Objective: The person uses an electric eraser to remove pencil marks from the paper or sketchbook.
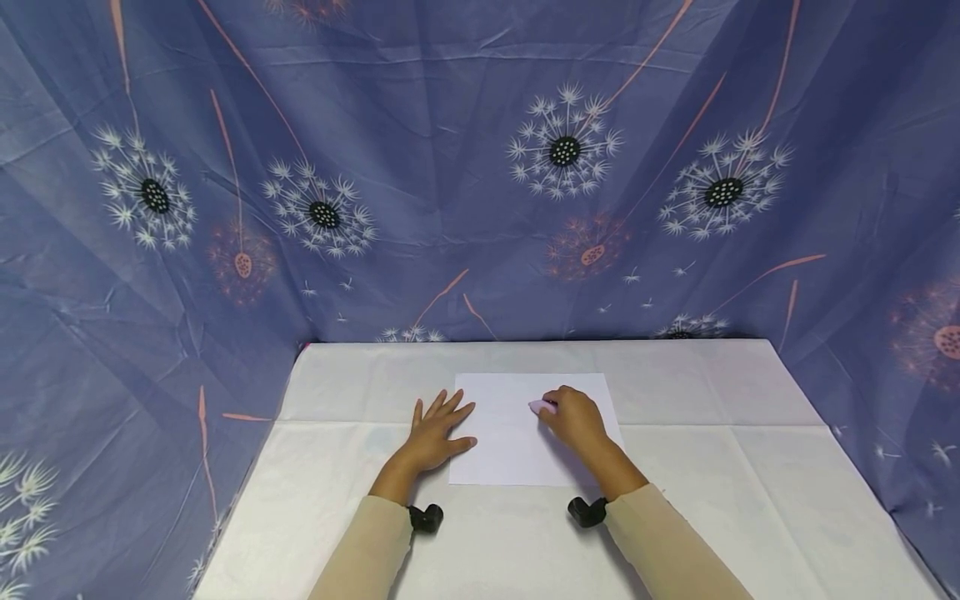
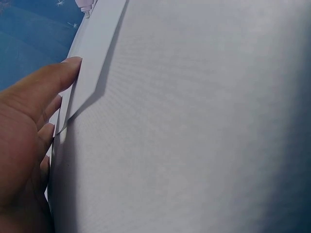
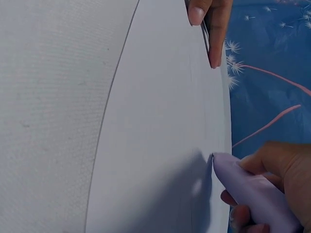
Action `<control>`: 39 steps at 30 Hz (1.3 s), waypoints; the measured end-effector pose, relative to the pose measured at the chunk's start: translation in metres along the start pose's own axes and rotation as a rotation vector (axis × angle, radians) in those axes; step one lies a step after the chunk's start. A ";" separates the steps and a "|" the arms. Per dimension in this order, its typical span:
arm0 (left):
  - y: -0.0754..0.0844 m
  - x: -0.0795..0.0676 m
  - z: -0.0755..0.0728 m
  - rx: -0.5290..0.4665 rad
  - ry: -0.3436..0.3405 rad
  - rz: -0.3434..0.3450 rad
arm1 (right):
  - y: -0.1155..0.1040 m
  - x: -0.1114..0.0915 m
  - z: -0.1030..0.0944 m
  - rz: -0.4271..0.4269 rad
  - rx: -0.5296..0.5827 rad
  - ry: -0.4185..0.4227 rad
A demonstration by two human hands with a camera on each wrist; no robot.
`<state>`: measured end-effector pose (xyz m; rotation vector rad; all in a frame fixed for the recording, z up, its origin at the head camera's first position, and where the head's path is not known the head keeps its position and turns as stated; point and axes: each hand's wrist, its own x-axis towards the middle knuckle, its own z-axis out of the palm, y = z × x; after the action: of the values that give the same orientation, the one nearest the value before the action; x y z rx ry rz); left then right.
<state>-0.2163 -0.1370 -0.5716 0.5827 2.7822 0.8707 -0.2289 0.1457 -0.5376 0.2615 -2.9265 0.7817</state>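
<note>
my left hand (image 1: 433, 433) lies spread flat on the paper (image 1: 517, 450) to pin it to the desk (image 1: 750, 467), while my right hand (image 1: 576, 417) keeps a pinching grip on the pen (image 3: 252, 191), tip down

Table (image 1: 720, 467) surface left open on all sides of paper sheet (image 1: 517, 454). Left edge of sheet occupied by left hand (image 1: 435, 433); centre by right hand (image 1: 573, 417) with pen (image 1: 542, 407). Back and sides closed off by curtain (image 1: 480, 167).
</note>
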 end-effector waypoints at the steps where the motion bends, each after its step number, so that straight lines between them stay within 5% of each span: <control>1: 0.000 0.000 0.000 -0.001 0.000 0.001 | 0.000 0.000 0.000 0.001 -0.001 0.002; 39: 0.001 -0.001 -0.001 -0.007 -0.003 0.002 | 0.008 0.009 0.000 0.022 0.003 -0.014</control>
<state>-0.2155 -0.1376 -0.5702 0.5857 2.7756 0.8792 -0.2395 0.1514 -0.5402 0.2373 -2.9466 0.7906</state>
